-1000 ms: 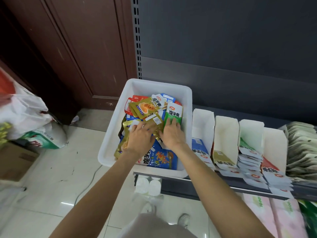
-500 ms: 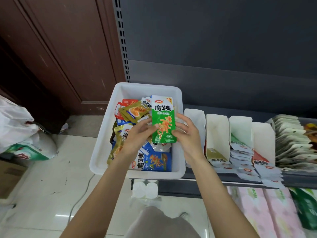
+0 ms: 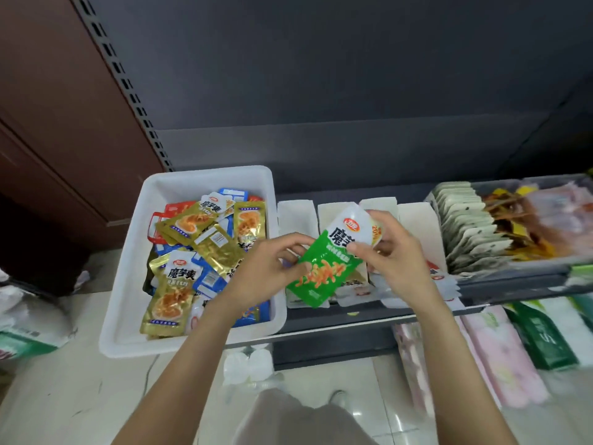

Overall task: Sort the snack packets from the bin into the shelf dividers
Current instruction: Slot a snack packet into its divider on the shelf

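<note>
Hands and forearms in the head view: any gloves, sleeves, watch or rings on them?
None visible. The left hand and right hand are bare, with no gloves, rings or wristbands. Both forearms are uncovered right down to the frame's bottom edge, so no sleeve shows.

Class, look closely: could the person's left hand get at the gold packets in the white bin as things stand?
Probably yes. The left hand hovers at the white bin, whose top is open, and the gold packets lie uncovered; it must first let go of the green packet.
</note>
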Available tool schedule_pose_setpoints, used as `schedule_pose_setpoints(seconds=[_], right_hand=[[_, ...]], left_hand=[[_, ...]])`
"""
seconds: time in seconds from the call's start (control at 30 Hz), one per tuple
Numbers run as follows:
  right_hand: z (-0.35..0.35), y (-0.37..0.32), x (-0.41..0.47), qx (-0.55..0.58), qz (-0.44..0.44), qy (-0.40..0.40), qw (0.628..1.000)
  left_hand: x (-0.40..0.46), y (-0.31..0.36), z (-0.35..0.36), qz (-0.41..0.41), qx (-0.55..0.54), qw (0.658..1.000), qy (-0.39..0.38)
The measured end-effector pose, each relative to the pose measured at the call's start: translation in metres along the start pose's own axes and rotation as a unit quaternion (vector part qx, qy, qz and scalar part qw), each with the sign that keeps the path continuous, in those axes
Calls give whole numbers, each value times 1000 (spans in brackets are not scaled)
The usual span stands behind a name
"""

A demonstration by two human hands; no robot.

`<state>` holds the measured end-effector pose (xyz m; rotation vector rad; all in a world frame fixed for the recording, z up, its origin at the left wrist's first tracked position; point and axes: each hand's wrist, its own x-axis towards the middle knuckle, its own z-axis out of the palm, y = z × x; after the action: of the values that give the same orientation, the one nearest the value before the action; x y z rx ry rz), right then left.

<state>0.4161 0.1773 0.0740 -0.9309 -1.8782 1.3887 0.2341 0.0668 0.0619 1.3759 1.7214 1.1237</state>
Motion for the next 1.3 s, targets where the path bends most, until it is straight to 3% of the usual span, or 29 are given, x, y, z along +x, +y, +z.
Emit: schedule_pose_setpoints(seconds=[0.1,0.23,0.33,0.47,0.57,0.67,0.73,0.83,0.9,1.03,1.1,1.2,1.3], right_hand=[[-44,5,-13,-55,-32,62,996],[-82,12,-21,-129,-80,190,970],[-106,24,-18,-133,-69,259,954],[-120,50,-4,-120,-25,290,949],[-112,67,14,-159,-38,260,952],[-94,74,34,-274,-135,216,927],[-83,79,47,-344,-177,138,912],[-69,93,61,-476,-171,11,863],[-66,97,63,-536,-180,-12,825],[-66,97,58,-575,-184,-42,796],[-67,93,53,-565,-187,-27,803],[-61,68,41,-449,-194,-22,872],[-38,34,30,-322,-165,-77,929]], left_hand=[[18,17,33,47,48,998,12],[45,35,79,132,83,978,141],[64,37,104,44,83,971,219],[73,14,120,21,271,959,76],[73,2,127,39,359,932,19],[75,0,130,43,385,922,21],[76,-2,131,49,382,922,33],[75,-4,132,61,379,922,48],[76,-7,132,58,374,924,51],[74,-12,128,53,357,931,60],[67,-11,122,58,329,939,83],[48,-9,100,61,276,946,161],[16,-16,66,60,232,932,271]])
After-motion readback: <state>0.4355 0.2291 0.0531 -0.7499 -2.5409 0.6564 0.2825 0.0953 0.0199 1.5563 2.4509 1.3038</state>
